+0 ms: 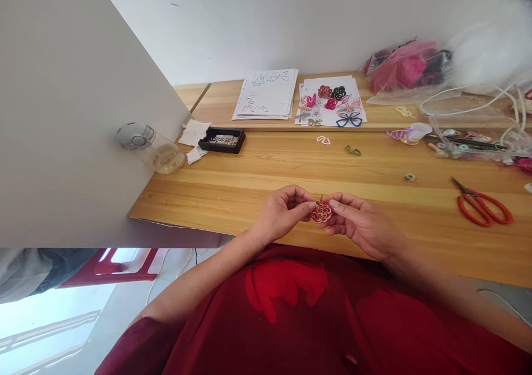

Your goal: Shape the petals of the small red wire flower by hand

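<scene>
A pink, layered cord flower with a small yellowish centre is held between my two hands, above the front of the wooden table. My left hand pinches its left side between thumb and fingers. On the other side, my right hand grips the flower's right edge, thumb on top. A thin brownish strand sticks out above the petals between my fingertips. The flower's underside is hidden by my fingers. Farther up the table lie a green looped cord piece and white cord loops.
Red-handled scissors and a small spool lie to the right. At the back are pattern sheets, finished flowers on paper and plastic bags. A black bead tray and a bottle stand left, beside a partition.
</scene>
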Demonstrator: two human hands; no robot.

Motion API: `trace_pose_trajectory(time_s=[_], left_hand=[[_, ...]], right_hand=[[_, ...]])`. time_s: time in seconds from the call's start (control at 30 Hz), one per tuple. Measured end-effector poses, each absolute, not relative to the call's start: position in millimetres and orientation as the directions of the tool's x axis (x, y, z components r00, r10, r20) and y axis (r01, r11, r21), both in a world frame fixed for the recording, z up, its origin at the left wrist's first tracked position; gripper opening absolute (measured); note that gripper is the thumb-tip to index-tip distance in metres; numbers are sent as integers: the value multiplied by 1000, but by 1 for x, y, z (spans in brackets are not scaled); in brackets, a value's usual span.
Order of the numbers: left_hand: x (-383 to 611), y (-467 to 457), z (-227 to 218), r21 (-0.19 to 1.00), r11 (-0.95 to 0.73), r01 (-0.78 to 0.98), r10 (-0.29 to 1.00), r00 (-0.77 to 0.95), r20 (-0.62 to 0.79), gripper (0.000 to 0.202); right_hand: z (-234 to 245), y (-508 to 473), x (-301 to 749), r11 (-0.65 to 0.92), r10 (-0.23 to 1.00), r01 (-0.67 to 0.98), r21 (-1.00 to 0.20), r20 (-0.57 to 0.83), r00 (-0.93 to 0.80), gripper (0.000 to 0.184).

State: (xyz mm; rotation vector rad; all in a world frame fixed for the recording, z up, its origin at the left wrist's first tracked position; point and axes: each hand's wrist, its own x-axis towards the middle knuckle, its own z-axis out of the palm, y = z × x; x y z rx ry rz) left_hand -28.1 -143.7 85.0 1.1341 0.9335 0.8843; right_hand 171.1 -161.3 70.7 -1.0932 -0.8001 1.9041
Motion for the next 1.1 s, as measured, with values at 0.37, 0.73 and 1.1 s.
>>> trace_pose_trajectory(time_s=[0.37, 0.73, 1.1], left_hand=[[-26, -147, 90, 989, 42, 144, 928, 362, -92, 17], [-28, -145, 100, 952, 94, 292, 941, 287, -181, 12], [-35, -141, 98, 954, 293, 61, 850, 440, -290, 27]], right_hand=[[61, -156, 180, -598, 753, -270, -755, -413, -512, 37], [54, -161, 170, -373, 876, -320, -871, -216, -432, 30], [52, -161, 171, -402, 864, -315, -860, -242, -442, 30]])
